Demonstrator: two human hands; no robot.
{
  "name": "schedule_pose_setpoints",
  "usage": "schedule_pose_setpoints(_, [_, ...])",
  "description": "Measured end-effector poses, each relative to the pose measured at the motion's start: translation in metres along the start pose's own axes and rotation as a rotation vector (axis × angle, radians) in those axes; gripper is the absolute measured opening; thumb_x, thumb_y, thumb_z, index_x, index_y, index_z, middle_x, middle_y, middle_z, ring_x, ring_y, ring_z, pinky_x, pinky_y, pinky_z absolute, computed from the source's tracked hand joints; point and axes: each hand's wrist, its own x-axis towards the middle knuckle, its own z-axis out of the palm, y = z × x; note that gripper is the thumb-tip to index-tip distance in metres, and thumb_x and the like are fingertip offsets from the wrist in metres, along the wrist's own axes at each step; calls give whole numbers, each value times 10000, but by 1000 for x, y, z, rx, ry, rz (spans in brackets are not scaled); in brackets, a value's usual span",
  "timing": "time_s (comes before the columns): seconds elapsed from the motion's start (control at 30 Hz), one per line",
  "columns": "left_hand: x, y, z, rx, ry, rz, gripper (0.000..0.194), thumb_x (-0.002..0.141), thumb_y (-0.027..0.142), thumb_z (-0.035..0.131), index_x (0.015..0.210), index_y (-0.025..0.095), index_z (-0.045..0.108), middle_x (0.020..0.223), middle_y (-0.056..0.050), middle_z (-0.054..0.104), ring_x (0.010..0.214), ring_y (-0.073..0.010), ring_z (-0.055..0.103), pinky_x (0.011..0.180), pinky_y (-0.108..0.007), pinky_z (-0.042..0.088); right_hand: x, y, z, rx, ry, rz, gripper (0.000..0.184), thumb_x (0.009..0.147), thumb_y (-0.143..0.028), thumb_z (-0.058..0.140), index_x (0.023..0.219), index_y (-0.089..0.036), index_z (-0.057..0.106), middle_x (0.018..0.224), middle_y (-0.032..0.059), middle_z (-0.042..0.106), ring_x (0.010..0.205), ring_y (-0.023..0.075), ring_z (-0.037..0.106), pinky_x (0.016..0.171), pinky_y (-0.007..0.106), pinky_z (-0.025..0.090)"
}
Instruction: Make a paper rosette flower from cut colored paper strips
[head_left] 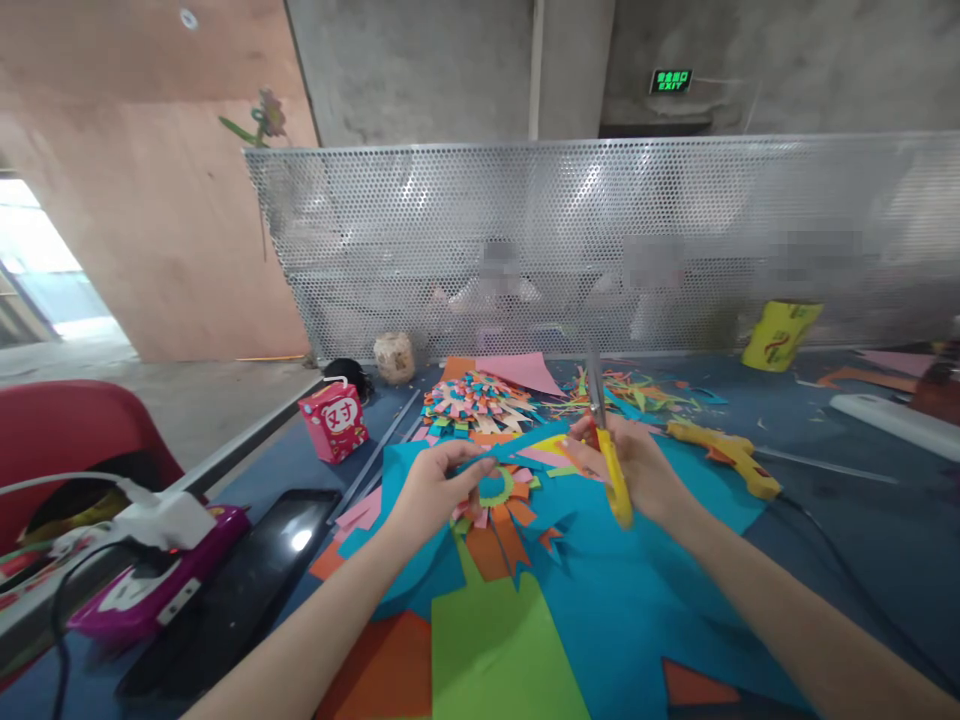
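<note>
My left hand (pixel 433 492) pinches one end of a blue strip (pixel 529 438) that looks like felt or thick paper. The scissors (pixel 616 482), with yellow handles and blades pointing up, rest in my right hand (pixel 651 470). Its fingertips also meet the strip's other end, beside pink and yellow pieces. Below the strip lies a round fringed flower (pixel 495 488) with a blue centre and colourful petals. Behind it, a pile of fringed rosettes (pixel 474 400) sits on the table. Large blue sheets (pixel 622 590) and a green sheet (pixel 499 650) spread under my arms.
A yellow hot glue gun (pixel 724 455) with a cable lies right. Leftward are a black phone or tablet (pixel 232 590), a purple power strip (pixel 169 590) and a pink drink box (pixel 334 425). Paper scraps (pixel 637 390) lie before a perforated metal screen (pixel 450 200); people sit behind it.
</note>
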Motion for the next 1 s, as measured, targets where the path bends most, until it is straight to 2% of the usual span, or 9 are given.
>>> schedule_pose_setpoints(0.17, [2, 3, -4, -104, 272, 63, 250, 669, 392, 610, 693, 145, 574, 534, 39, 552, 373, -56, 464, 399, -185, 371, -10, -1, -5, -267, -139, -110, 239, 663, -383, 567, 744, -172, 488, 720, 15, 553, 646, 150, 511, 560, 256, 402])
schedule_pose_setpoints(0.27, [2, 5, -5, -139, 354, 73, 248, 671, 391, 607, 701, 148, 573, 465, 58, 502, 360, -58, 446, 393, -183, 363, -14, -3, -4, -399, -229, -110, 234, 672, -380, 555, 756, -168, 505, 741, 19, 569, 659, 151, 510, 571, 253, 392])
schedule_pose_setpoints(0.4, [2, 5, -3, -131, 357, 95, 231, 676, 379, 607, 714, 154, 569, 512, 54, 526, 359, -47, 438, 385, -174, 351, -18, -9, 0, -469, -341, -65, 253, 665, -413, 556, 707, -167, 514, 676, 9, 556, 586, 132, 490, 513, 232, 360])
schedule_pose_setpoints(0.6, [1, 6, 0, -118, 311, 94, 248, 654, 380, 624, 726, 147, 577, 539, 37, 555, 379, -62, 457, 385, -184, 377, -24, -5, 5, -444, -369, -112, 332, 660, -488, 561, 769, -176, 595, 691, 20, 595, 617, 150, 522, 540, 238, 378])
schedule_pose_setpoints(0.8, [0, 7, -3, -214, 462, 155, 212, 665, 360, 623, 696, 162, 556, 529, 59, 519, 354, -50, 437, 378, -183, 361, -23, 1, 4, -450, -368, -82, 352, 653, -504, 564, 785, -183, 622, 705, 24, 613, 636, 170, 548, 552, 246, 399])
schedule_pose_setpoints(0.87, [0, 7, -2, -215, 432, 139, 213, 663, 361, 624, 688, 161, 556, 521, 57, 525, 349, -48, 435, 372, -180, 357, -23, 2, 4, -440, -369, -74, 365, 652, -500, 569, 828, -187, 629, 718, 27, 619, 653, 177, 559, 567, 252, 410])
schedule_pose_setpoints(1.0, [-1, 7, 3, -142, 280, 86, 227, 665, 372, 619, 689, 153, 565, 434, 57, 499, 351, -66, 449, 363, -175, 358, -22, 5, 5, -394, -375, -75, 396, 658, -480, 577, 916, -185, 627, 747, 23, 627, 671, 173, 564, 593, 255, 423])
